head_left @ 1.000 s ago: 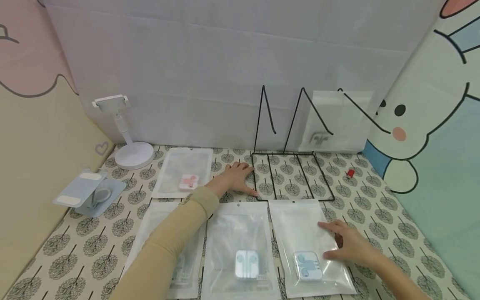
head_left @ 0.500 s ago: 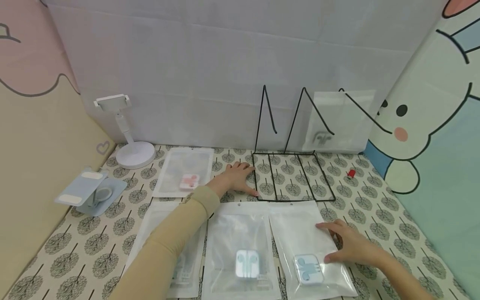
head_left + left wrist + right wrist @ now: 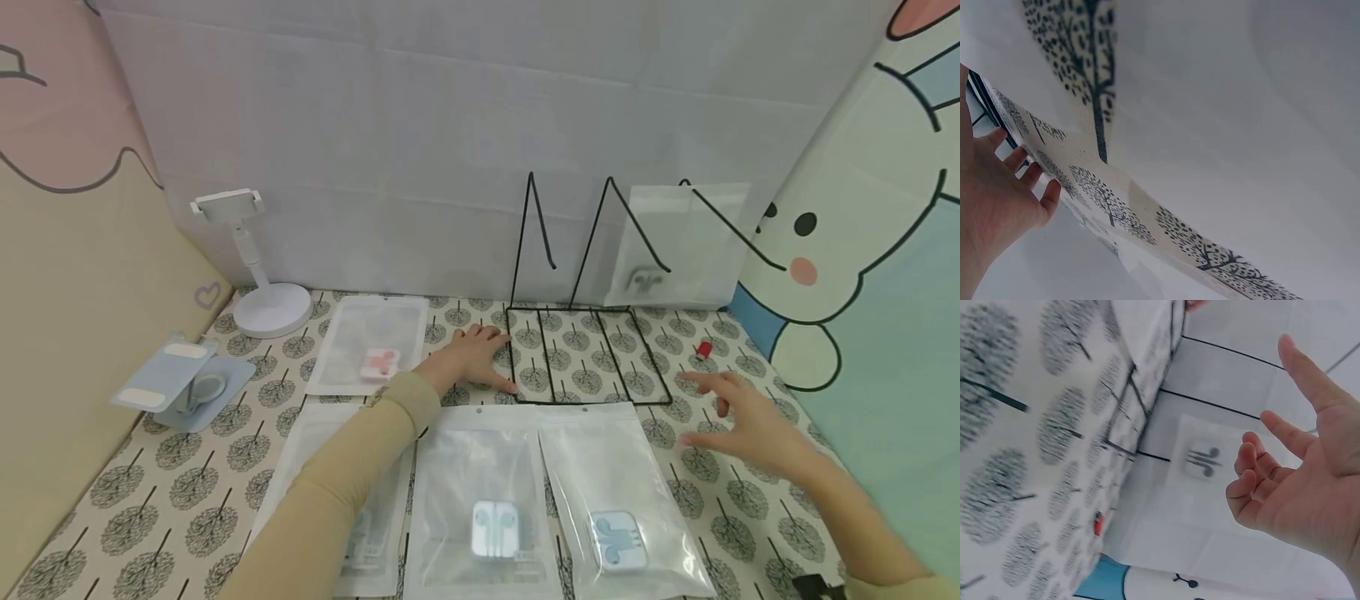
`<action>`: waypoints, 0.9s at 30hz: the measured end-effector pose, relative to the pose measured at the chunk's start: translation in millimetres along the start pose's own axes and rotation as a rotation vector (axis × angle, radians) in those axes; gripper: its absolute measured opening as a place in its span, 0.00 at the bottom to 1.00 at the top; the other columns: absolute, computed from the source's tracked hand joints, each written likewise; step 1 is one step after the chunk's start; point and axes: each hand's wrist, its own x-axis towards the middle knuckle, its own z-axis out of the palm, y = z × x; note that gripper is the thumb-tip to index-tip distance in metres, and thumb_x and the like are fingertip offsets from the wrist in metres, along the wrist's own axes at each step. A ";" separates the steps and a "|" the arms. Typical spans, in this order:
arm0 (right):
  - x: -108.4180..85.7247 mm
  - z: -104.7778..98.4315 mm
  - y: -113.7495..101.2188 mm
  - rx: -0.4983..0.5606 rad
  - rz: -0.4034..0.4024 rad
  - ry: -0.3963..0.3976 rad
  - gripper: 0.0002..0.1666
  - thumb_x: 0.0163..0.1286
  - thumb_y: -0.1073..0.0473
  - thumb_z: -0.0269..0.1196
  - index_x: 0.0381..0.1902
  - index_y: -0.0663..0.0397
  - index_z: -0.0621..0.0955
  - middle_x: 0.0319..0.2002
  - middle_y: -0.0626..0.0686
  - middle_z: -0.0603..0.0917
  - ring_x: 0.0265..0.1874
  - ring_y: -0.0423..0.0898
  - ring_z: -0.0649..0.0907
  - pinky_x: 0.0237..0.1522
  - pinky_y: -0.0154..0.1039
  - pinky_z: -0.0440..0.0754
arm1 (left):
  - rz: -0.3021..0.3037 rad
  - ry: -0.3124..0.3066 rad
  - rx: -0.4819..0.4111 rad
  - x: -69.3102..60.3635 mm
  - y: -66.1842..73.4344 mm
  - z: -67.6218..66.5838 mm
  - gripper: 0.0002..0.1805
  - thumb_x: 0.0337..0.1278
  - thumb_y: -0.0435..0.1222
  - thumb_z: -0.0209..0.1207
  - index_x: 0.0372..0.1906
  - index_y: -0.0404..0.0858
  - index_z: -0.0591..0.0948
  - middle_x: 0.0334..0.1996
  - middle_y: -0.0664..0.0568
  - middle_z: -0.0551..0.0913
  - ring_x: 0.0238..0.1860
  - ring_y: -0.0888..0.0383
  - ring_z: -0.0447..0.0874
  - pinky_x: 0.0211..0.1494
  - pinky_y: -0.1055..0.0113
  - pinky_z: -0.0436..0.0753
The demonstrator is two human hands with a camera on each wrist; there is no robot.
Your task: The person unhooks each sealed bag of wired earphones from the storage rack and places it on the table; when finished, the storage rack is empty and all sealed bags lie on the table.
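My left hand (image 3: 474,360) rests on the patterned cloth, its fingertips at the left edge of a black wire rack (image 3: 521,239). In the left wrist view, that hand (image 3: 997,194) has loosely spread fingers. My right hand (image 3: 757,425) hovers right of the rack with thumb and forefinger apart, holding nothing. A frosted zip bag with earphones (image 3: 686,242) hangs on the rack's right hook. Nearest the right hand lies a zip bag (image 3: 600,458) with boxed blue earphones (image 3: 618,540). Beside it is another bag (image 3: 472,467) with pale green earphones (image 3: 495,529).
My left forearm partly covers a third bag (image 3: 378,517). A smaller bag (image 3: 375,325) with pink earphones lies behind it. A small red object (image 3: 703,349) sits right of the rack. A white phone stand (image 3: 273,310) and a blue-grey folding stand (image 3: 165,379) are at left.
My right hand has left the right-hand bag and moved up and to the right, towards the red object. The left hand has kept its place at the rack.
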 end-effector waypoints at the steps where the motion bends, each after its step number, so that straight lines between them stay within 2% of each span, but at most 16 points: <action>1: 2.8 -5.1 1.1 -0.017 -0.012 0.042 0.48 0.48 0.48 0.75 0.65 0.53 0.69 0.39 0.51 0.70 0.29 0.37 0.63 0.19 0.31 0.61 | 0.000 0.000 0.001 0.2 -0.1 0.1 0.59 0.37 0.75 0.54 0.75 0.51 0.51 0.74 0.49 0.51 0.73 0.44 0.46 0.71 0.41 0.51; 3: 9.5 -15.5 3.7 -0.033 -0.027 0.116 0.47 0.48 0.51 0.76 0.65 0.55 0.69 0.39 0.51 0.70 0.30 0.35 0.62 0.22 0.32 0.60 | -0.002 -0.001 0.003 0.4 -0.1 0.2 0.59 0.37 0.75 0.54 0.75 0.51 0.51 0.74 0.49 0.50 0.73 0.44 0.46 0.71 0.41 0.51; 7: 25.3 -35.8 15.3 -0.001 0.032 0.204 0.46 0.52 0.52 0.74 0.67 0.52 0.67 0.41 0.55 0.69 0.32 0.36 0.62 0.24 0.33 0.60 | -0.006 -0.003 0.003 0.0 -0.2 -0.5 0.59 0.37 0.74 0.55 0.75 0.51 0.51 0.74 0.49 0.50 0.73 0.44 0.46 0.71 0.40 0.51; 10: 38.3 -46.9 27.1 0.034 0.089 0.253 0.46 0.55 0.53 0.71 0.69 0.51 0.65 0.48 0.62 0.69 0.34 0.36 0.63 0.24 0.33 0.62 | -0.003 -0.005 0.005 -0.1 -0.1 -0.5 0.59 0.37 0.74 0.55 0.75 0.50 0.51 0.74 0.49 0.50 0.73 0.43 0.46 0.70 0.40 0.52; 13: 52.1 -53.0 37.6 0.059 0.139 0.309 0.46 0.57 0.52 0.70 0.71 0.48 0.63 0.60 0.64 0.66 0.36 0.33 0.65 0.27 0.30 0.63 | 0.001 -0.006 0.003 0.6 -0.2 0.4 0.60 0.37 0.74 0.55 0.75 0.50 0.51 0.74 0.48 0.50 0.73 0.43 0.46 0.71 0.40 0.51; 14: 56.7 -54.1 40.5 0.079 0.159 0.325 0.46 0.58 0.52 0.69 0.71 0.46 0.62 0.63 0.64 0.65 0.37 0.31 0.65 0.27 0.29 0.64 | 0.002 -0.005 0.004 1.0 -0.5 0.8 0.60 0.37 0.75 0.55 0.75 0.50 0.51 0.74 0.48 0.49 0.73 0.43 0.46 0.71 0.40 0.51; 17: 70.5 -56.5 48.6 0.136 0.220 0.375 0.44 0.60 0.49 0.68 0.71 0.37 0.61 0.64 0.60 0.65 0.36 0.27 0.66 0.29 0.25 0.66 | -0.003 -0.007 0.008 2.2 -1.0 1.7 0.60 0.36 0.75 0.54 0.75 0.51 0.50 0.75 0.49 0.49 0.73 0.44 0.46 0.71 0.40 0.51; 20: 83.8 -57.9 56.5 0.218 0.281 0.401 0.42 0.62 0.46 0.65 0.71 0.29 0.59 0.67 0.56 0.62 0.39 0.27 0.68 0.33 0.23 0.67 | -0.007 -0.011 0.013 3.0 -1.5 1.9 0.60 0.36 0.76 0.54 0.75 0.52 0.50 0.75 0.50 0.49 0.73 0.44 0.46 0.71 0.41 0.52; 22: 93.3 -58.9 62.2 0.280 0.303 0.414 0.41 0.63 0.46 0.64 0.71 0.27 0.59 0.70 0.52 0.58 0.46 0.32 0.71 0.37 0.23 0.68 | -0.004 -0.014 0.009 3.2 -1.3 1.9 0.60 0.35 0.76 0.54 0.75 0.52 0.50 0.75 0.50 0.49 0.73 0.44 0.46 0.71 0.41 0.51; 24: 101.7 -60.4 67.7 0.364 0.322 0.412 0.40 0.64 0.47 0.62 0.71 0.25 0.58 0.73 0.48 0.53 0.56 0.42 0.73 0.46 0.25 0.73 | -0.003 -0.015 0.005 3.1 -1.2 1.6 0.60 0.35 0.76 0.54 0.75 0.52 0.50 0.75 0.50 0.49 0.73 0.44 0.46 0.71 0.41 0.51; 27: 113.0 -63.3 75.7 0.482 0.342 0.414 0.38 0.66 0.48 0.60 0.71 0.24 0.58 0.74 0.46 0.49 0.67 0.53 0.65 0.63 0.36 0.69 | -0.005 -0.017 0.005 2.8 -0.6 1.0 0.60 0.36 0.75 0.54 0.75 0.52 0.50 0.75 0.50 0.49 0.73 0.44 0.46 0.71 0.41 0.51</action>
